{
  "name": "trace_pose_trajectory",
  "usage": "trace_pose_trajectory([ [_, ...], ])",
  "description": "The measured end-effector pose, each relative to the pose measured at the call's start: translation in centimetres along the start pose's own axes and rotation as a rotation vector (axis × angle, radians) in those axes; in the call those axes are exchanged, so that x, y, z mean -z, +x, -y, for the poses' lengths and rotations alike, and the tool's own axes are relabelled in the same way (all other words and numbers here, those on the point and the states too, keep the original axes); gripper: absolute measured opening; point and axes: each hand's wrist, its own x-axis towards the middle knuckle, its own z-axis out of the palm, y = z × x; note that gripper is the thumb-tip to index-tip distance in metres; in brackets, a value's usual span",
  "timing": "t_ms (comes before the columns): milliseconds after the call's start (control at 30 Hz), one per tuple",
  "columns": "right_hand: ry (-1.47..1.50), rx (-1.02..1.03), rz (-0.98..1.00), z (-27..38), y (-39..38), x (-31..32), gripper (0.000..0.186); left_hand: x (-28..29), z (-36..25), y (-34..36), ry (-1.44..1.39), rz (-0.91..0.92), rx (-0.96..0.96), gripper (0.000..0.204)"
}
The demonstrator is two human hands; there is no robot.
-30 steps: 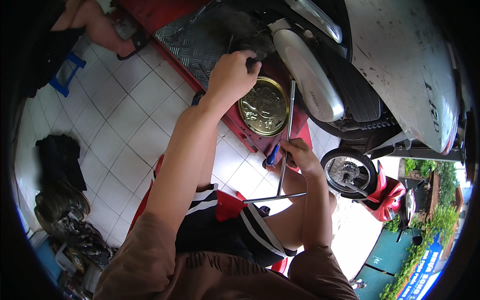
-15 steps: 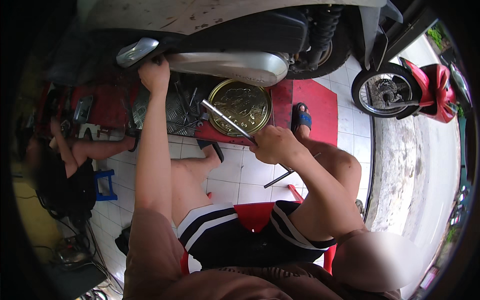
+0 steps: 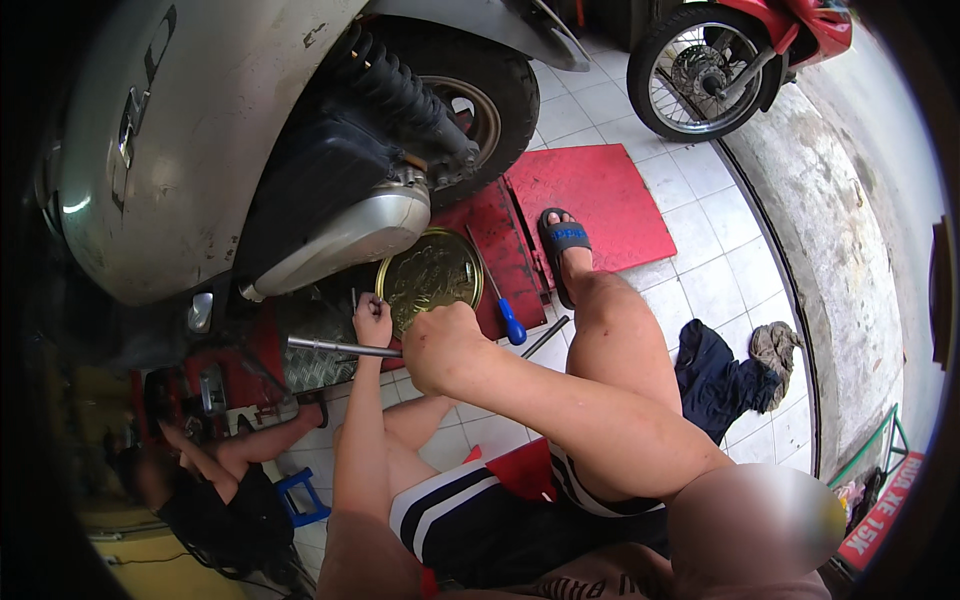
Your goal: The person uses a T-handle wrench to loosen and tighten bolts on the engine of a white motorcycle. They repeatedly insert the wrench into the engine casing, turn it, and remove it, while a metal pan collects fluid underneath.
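My left hand [image 3: 372, 323] is closed beside the round gold tray [image 3: 420, 260], pinching something too small to make out. My right hand [image 3: 440, 348] is wrapped round a long chrome T-bar wrench [image 3: 330, 346] held sideways in front of the tray; part of the crossbar shows beyond my wrist. A blue-handled screwdriver [image 3: 513, 320] lies on the red platform [image 3: 585, 185] to the tray's right. Above them is the scooter's silver engine casing [image 3: 350, 235], with a black shock absorber and rear wheel [image 3: 500, 100] behind it.
A co-worker in black [image 3: 225, 510] sits at lower left near a blue stool [image 3: 300, 500]. A red motorbike [image 3: 805, 25] stands at upper right. Dark cloths [image 3: 715, 370] lie on the tiled floor to the right, beside a concrete strip [image 3: 860, 280]. My legs flank the platform's near side.
My left hand has come down from the scooter's side to beside the gold tray. My right hand still grips the wrench. The view has turned, showing more of the rear wheel.
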Motion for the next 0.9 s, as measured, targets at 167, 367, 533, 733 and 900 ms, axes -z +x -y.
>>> trace_pose_trajectory([
  [167,0.055,0.023,-0.062,0.8,-0.2,-0.2,0.022,-0.7,8.7,-3.1,0.079,0.267,0.094,0.019],
  [367,-0.007,0.034,-0.041,-0.4,-0.6,0.7,0.031,6.7,3.3,-4.8,-0.071,0.953,1.093,0.047],
  [533,0.053,-0.065,-0.086,-0.1,0.5,-0.7,0.029,12.6,1.8,-9.6,-0.168,0.389,1.225,0.054],
  [733,0.108,-0.098,-0.132,-0.8,2.1,-2.6,0.030,16.1,-1.2,-12.6,-0.028,-0.097,0.935,0.045],
  [900,0.307,-0.214,0.232,-1.3,3.7,-4.2,0.039,13.2,-10.0,-15.7,0.039,0.178,0.258,0.046],
])
